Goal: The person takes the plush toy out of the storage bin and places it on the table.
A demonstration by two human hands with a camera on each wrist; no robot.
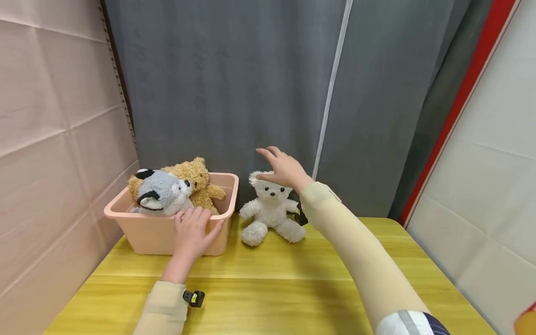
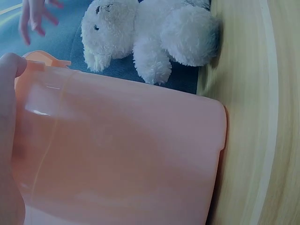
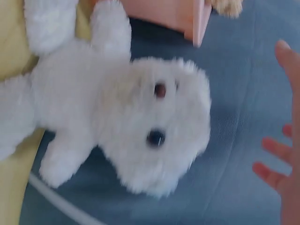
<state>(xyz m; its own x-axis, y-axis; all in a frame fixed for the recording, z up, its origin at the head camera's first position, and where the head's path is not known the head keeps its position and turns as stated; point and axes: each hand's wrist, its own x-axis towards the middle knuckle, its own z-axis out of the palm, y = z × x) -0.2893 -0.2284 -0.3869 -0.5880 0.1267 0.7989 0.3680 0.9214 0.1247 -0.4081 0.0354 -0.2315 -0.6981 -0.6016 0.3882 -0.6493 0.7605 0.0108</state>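
Observation:
A pink plastic bin [image 1: 150, 235] stands at the left of the table, seen from its side in the left wrist view. My left hand [image 1: 193, 235] holds its front rim, fingers over the edge and thumb against the outside; the fingertips are partly hidden. Inside lie a grey-and-white plush toy [image 1: 163, 191] with black-edged ears and a tan teddy bear [image 1: 197, 179]. To the right of the bin sits a white teddy bear [image 1: 270, 211], upright against the curtain. My right hand [image 1: 289, 171] hovers by the bear's head, fingers spread, holding nothing.
A grey curtain [image 1: 234, 93] hangs behind the yellow wood-grain table [image 1: 259, 298]. Pale cloth walls close off the left [image 1: 50, 139] and right sides. At the lower right edge is a small yellow-orange thing [image 1: 525, 323], mostly cut off.

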